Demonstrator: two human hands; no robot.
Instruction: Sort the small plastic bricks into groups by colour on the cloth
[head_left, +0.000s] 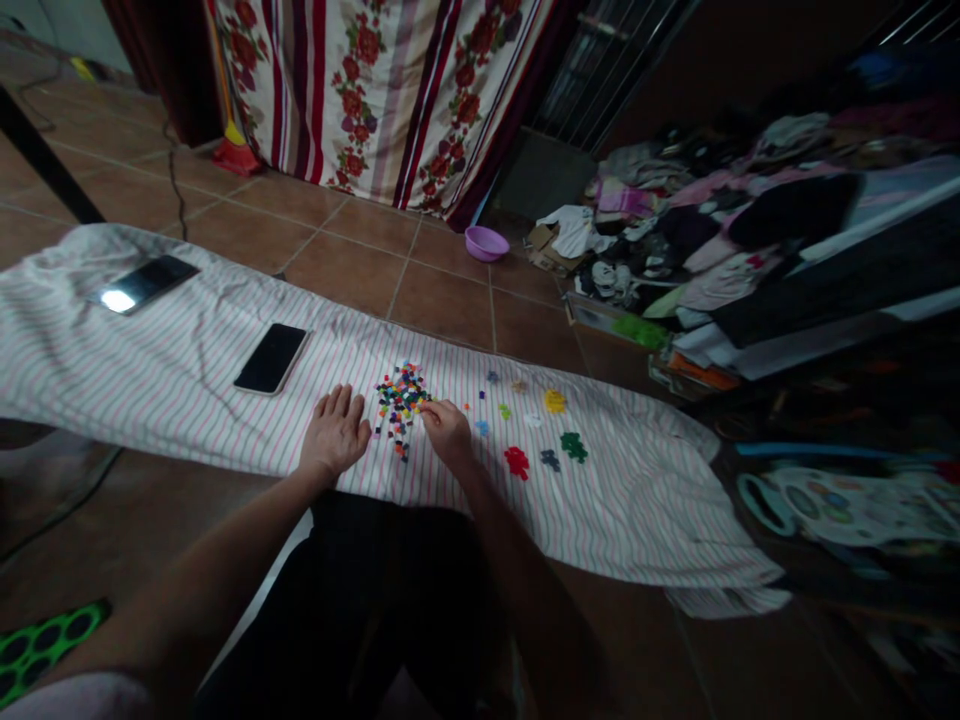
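Note:
A heap of small mixed-colour pieces point(403, 390), like beads or tiny blocks, lies on a striped cloth point(630, 520). Flat on the cloth just left of the heap rests my left hand point(335, 432), fingers stretched out and holding nothing. My right hand point(448, 430) is at the heap's right edge, thumb and fingers pinched together; whatever is between them is too small to make out. Right of it are single-colour groups: red pieces point(517, 462), dark grey pieces point(550, 460), green pieces point(574, 447), yellow pieces point(555, 401), white pieces point(532, 420) and several smaller groups.
A black-screened phone point(271, 358) lies left of my left hand, and another phone point(150, 284) farther left. Beyond the cloth are a tiled floor point(442, 295), a purple basin point(486, 243) and a floral curtain point(360, 100). Piled clothes point(720, 200) fill the right side.

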